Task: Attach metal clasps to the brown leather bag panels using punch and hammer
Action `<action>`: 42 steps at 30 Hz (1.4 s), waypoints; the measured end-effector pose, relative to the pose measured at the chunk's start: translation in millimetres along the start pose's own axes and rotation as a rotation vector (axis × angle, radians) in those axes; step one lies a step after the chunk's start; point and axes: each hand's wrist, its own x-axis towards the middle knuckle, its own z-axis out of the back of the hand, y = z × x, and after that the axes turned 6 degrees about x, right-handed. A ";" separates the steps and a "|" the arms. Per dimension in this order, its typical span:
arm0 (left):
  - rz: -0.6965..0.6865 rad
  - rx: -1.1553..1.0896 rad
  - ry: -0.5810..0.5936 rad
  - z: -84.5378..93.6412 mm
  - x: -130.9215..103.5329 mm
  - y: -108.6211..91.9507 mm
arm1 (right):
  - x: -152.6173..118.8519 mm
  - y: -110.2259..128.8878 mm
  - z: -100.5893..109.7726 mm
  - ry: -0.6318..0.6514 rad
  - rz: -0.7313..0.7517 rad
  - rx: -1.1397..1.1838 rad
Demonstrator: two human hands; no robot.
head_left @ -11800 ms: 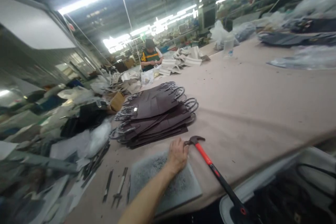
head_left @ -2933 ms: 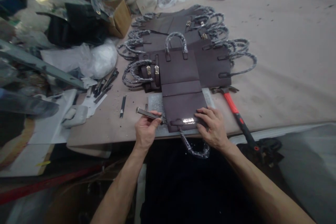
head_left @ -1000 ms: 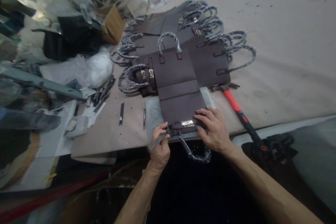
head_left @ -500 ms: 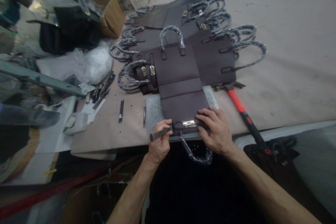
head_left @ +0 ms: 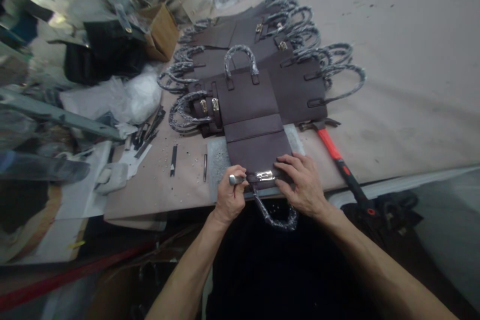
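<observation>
In front of me lies a dark brown handbag panel (head_left: 257, 147) with a gold metal clasp (head_left: 264, 175) near its front edge. A plastic-wrapped handle (head_left: 277, 220) hangs from that end over the table edge. My left hand (head_left: 231, 195) is closed round a metal punch (head_left: 236, 179) at the panel's left front corner. The punch's blunt end faces up toward me; its working tip is hidden by fingers. My right hand (head_left: 302, 180) rests with spread fingers on the panel, right of the clasp. Underneath, a grey slab (head_left: 217, 157) shows at both sides.
A red and black hammer (head_left: 337, 157) lies at the right. Behind the panel are several overlapping bag pieces (head_left: 300, 85) with wrapped handles. A thin metal rod (head_left: 205, 167), a dark strip (head_left: 173, 160) and other tools (head_left: 150, 130) lie left, beside plastic bags (head_left: 142, 92) and a cardboard box (head_left: 162, 32).
My left hand has turned the punch from lying sideways to a steeper stance, its end now facing me. My right hand stays on the panel. The whole view has shifted slightly.
</observation>
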 end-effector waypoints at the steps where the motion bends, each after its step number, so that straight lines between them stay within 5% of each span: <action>1: 0.004 0.005 -0.009 -0.6 -0.1 0.0 | 0.2 -1.7 5.4 0.002 -0.001 0.048; 8: -0.017 0.012 -0.078 -4.7 -4.8 3.6 | -14.7 -45.2 66.2 -0.176 -0.190 -0.079; 12: -0.009 0.005 -0.061 -6.5 -4.5 4.7 | -36.1 -74.9 85.8 -0.105 -0.381 -0.298; 16: -0.025 -0.001 -0.059 -8.4 -3.6 4.9 | -41.5 -78.8 89.2 0.093 -0.484 -0.487; 22: 0.022 -0.014 -0.069 -8.8 -1.9 7.7 | -22.3 -67.7 88.7 0.224 -0.622 -0.481; 33: -0.030 -0.040 -0.093 -8.4 -5.4 13.0 | -22.6 -65.3 88.9 0.167 -0.631 -0.437; 37: -0.047 -0.052 -0.076 -8.5 -5.2 12.3 | -9.4 -59.7 95.3 0.152 -0.776 -0.242; 42: -0.021 -0.060 -0.051 -9.0 -5.0 12.8 | 1.7 -46.1 95.6 0.017 -1.140 0.680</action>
